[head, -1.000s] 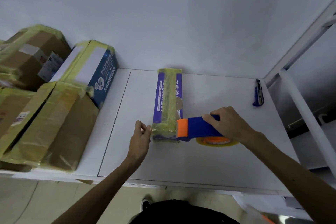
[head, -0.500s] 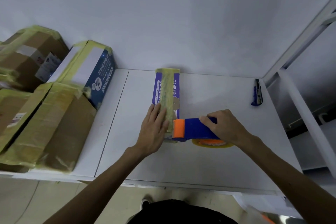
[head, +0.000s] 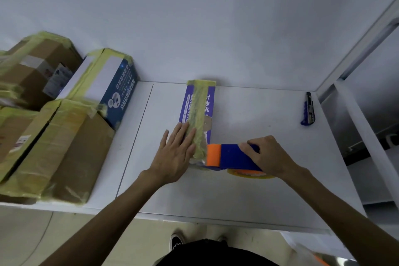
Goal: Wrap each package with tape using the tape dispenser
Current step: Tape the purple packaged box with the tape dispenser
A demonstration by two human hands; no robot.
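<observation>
A long purple package (head: pixel 199 106) with a yellowish tape strip along its top lies lengthwise in the middle of the white table (head: pixel 248 190). My left hand (head: pixel 176 153) lies flat on its near end with straight fingers pressing the tape. My right hand (head: pixel 266 154) grips the blue tape dispenser (head: pixel 234 156), whose orange front end touches the package's near right corner. The yellow tape roll (head: pixel 250 174) shows under the dispenser.
Taped cardboard boxes (head: pixel 58 149) and a blue-and-white taped box (head: pixel 110 84) are stacked at the left. A blue utility knife (head: pixel 307 109) lies at the far right by a white shelf frame (head: pixel 367 136). The wall stands right behind the package.
My left hand moved from beside the package's near left corner onto its top and now presses flat on the tape. The dispenser has stayed at the near right corner.
</observation>
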